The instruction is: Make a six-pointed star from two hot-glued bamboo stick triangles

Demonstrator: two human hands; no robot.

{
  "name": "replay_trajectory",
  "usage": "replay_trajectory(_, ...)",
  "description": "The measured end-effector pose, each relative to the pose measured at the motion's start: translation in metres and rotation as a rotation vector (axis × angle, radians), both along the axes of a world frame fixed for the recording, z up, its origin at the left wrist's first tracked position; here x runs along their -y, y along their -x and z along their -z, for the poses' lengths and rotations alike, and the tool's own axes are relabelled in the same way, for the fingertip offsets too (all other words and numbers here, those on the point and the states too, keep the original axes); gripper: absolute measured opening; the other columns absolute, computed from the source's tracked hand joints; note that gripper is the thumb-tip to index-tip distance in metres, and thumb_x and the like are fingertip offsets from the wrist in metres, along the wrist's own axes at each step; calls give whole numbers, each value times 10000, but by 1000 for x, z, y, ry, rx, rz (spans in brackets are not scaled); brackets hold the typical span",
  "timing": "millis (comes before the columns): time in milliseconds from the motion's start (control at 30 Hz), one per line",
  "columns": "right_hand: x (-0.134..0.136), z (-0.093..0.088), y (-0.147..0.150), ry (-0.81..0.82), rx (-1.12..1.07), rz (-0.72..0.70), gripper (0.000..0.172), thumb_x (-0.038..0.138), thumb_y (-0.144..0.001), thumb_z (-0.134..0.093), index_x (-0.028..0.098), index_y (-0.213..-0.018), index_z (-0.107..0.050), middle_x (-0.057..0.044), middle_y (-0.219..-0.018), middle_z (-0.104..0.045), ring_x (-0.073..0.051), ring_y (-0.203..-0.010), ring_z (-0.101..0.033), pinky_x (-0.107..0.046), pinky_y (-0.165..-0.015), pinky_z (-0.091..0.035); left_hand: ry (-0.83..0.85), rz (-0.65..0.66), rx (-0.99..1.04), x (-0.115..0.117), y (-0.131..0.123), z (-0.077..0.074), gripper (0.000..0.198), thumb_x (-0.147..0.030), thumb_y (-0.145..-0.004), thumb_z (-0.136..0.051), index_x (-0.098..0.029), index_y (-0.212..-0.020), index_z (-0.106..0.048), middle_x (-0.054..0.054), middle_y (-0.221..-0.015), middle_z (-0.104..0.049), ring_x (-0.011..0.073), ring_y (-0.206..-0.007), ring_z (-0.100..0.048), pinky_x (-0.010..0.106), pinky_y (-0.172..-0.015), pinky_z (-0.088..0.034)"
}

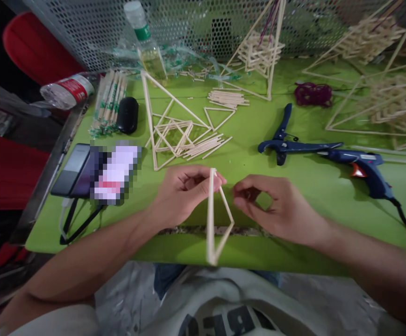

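My left hand (188, 191) pinches one corner of a small wooden-stick triangle (210, 219), which hangs down over the table's front edge. Just right of it is my right hand (266, 200), thumb and fingertips brought together in a pinch; whether anything tiny sits between them I cannot make out. Beyond my hands lie a loose bundle of thin sticks (206, 146), a flat stick triangle (220, 116) and a larger triangular stick frame (148, 116) with smaller triangles inside it.
At right, a blue glue gun (367, 165) with a cord lies beside a dark blue cutter (283, 142). Purple string (313, 94) and finished stick structures (260, 51) stand behind. On the left are a phone (117, 172), a power bank (78, 170), a black case (127, 115) and bottles (150, 56).
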State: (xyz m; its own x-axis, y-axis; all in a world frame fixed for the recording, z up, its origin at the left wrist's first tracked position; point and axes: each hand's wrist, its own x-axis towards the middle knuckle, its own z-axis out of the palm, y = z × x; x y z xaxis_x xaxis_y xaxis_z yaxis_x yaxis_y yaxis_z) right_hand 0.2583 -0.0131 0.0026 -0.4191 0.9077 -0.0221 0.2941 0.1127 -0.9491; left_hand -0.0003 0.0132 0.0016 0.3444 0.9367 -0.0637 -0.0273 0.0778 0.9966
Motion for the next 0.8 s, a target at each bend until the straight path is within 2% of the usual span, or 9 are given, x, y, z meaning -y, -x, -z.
replay_trajectory(100, 4, 5, 2, -89, -57, 86, 76, 314, -1060, -870, 247, -1094, -867, -35, -910, -838, -178, -778, -754, -302, -682, -607, 104, 107, 72, 2, -3, 1, 317, -494, -875, -1068, -202, -895, -945, 58, -827, -841, 126, -717, -697, 221, -668, -584)
replay_trajectory(267, 8, 4, 7, 51, -262, 137, 125, 340, -1071, -886, 250, -1157, -878, -23, -907, -839, -163, -773, -761, -295, -677, -613, 202, 250, 50, 7, -4, 2, 194, -330, -872, -1083, -192, -910, -951, 40, -835, -843, 107, -732, -694, 188, -674, -535)
replay_trajectory(400, 7, 2, 11, 153, -415, 73, 81, 283, -1044, -915, 246, -1115, -904, -24, -928, -856, -145, -765, -778, -272, -686, -645, 214, 368, 66, 9, -4, 1, 118, -282, -919, -1050, -212, -975, -974, 56, -937, -893, 135, -851, -774, 204, -789, -591)
replay_trajectory(500, 5, 3, 13, 195, -456, 57, 84, 238, -992, -966, 244, -1066, -927, -20, -917, -856, -126, -741, -771, -242, -679, -649, 243, 400, 64, 8, -4, 3, 107, -285, -937, -1039, -214, -992, -979, 68, -957, -903, 153, -894, -802, 210, -809, -598)
replay_trajectory(633, 4, 5, 13, 211, -483, 44, 130, 216, -948, -1012, 248, -1055, -946, -22, -922, -862, -125, -762, -783, -223, -683, -642, 284, 396, 43, 8, -2, 6, 144, -299, -915, -1058, -207, -991, -977, 71, -963, -895, 143, -846, -759, 210, -755, -564)
replay_trajectory(800, 5, 5, 12, 97, -404, 49, 95, 193, -970, -975, 242, -1043, -940, -26, -920, -856, -130, -776, -764, -244, -683, -613, 294, 393, 16, 8, -3, 6, 177, -315, -896, -1069, -185, -962, -969, 60, -890, -845, 132, -797, -690, 215, -712, -519)
